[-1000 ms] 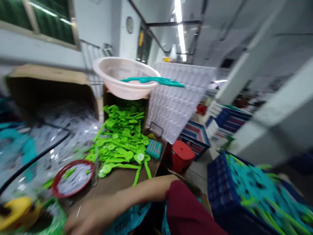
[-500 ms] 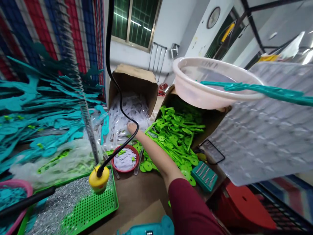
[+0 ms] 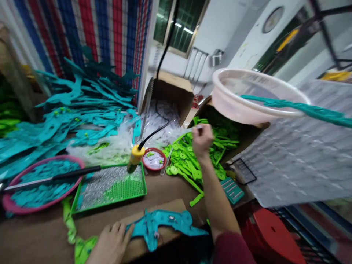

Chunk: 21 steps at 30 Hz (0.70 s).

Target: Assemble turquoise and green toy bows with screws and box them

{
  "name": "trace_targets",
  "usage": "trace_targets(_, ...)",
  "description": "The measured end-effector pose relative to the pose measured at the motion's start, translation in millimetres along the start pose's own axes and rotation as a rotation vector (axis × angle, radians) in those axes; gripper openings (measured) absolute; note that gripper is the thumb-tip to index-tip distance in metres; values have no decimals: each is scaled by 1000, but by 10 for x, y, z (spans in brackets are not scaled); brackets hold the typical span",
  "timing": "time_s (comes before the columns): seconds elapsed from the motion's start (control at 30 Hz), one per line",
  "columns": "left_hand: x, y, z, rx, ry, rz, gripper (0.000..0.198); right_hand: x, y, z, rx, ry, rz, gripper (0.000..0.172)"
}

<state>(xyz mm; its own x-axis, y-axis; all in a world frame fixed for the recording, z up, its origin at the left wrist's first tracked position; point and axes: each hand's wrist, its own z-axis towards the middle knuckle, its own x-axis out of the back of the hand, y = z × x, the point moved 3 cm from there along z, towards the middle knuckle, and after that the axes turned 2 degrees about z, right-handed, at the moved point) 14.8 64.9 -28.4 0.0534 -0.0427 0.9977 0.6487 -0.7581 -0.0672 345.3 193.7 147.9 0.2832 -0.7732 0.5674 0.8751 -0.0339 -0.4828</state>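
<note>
The left hand [image 3: 110,244], fingers extended, touches the blue part [image 3: 162,220] on near cardboard [image 3: 178,204]; the right hand [image 3: 202,141], farther right, appears closed on a pale strip [image 3: 188,130] (blurred), well apart. Work seems unfinished.

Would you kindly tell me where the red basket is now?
In the head view, the red basket sits just left of centre, between the green tray and the pile of lime-green parts.

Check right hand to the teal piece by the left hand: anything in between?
Nothing tall visible. Loose green parts lie low between the right hand and the teal piece, then tabletop. The yellow-bodied tool is over the green tray, left of that line.
</note>
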Motion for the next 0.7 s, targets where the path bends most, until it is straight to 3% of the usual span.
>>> trace_targets(0.1,601,140,-331,-45,348,-131,35,742,-301,-849,-53,-114,284,13)
trace_targets(0.13,770,184,-433,-34,430,-201,39,887,-445,-1141,-93,-179,539,12)
trace_targets(0.2,975,293,-583,-6,514,-235,53,984,-765,-1684,-201,-324,735,12)
trace_targets(0.23,1013,344,-649,25,564,-171,49,935,-949,-1932,-203,-422,788,11)
trace_targets(0.33,889,317,-878,224,554,18,26,534,-1438,-2515,-144,-576,889,13)
trace_targets(0.4,726,47,-1095,441,507,-59,20,160,-1637,-2742,-59,-669,954,9)
trace_targets(0.47,553,-378,-1335,722,520,-373,22,-175,-1709,-2879,170,-799,912,32)
trace_targets(0.57,224,-909,-1541,1031,485,-1176,35,-528,-1570,-3094,572,-1032,639,87)
trace_targets(0.63,23,-1027,-1506,1088,352,-1573,43,-664,-1379,-3245,657,-1179,507,100)
trace_targets(0.7,-130,-1002,-1380,1081,200,-1765,43,-720,-1214,-3344,638,-1259,480,102)
